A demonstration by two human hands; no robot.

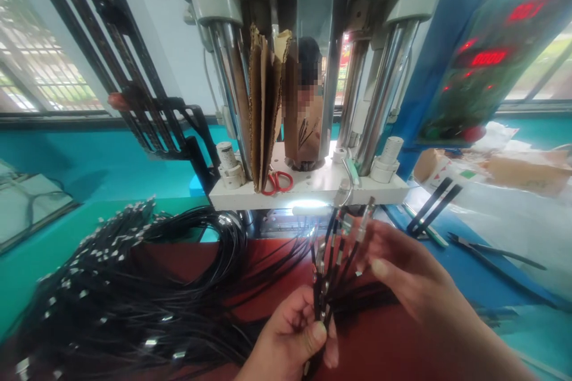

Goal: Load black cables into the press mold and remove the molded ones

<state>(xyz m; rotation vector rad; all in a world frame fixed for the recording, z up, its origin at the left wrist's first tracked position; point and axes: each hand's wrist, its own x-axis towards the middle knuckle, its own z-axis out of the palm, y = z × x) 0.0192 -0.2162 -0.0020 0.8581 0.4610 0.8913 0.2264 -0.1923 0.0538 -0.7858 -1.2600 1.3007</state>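
My left hand (297,333) is closed round a bundle of black cables (328,274), with thumb and fingers wrapped below their metal-tipped ends. The ends fan upward in front of the press. Beside the bundle, my right hand (409,268) has its fingers bent at one cable end (367,214) with a pale, shiny tip; the fingertips are slightly blurred. More black cables run behind both hands over the red-brown surface (259,256).
A large heap of black cables (147,309) covers the left side. Ahead stands a press with a white plate (308,193), bearing cardboard pieces (261,113) and red-handled scissors (279,181). Pliers (487,250) lie on the blue mat at right, below a control panel (478,71).
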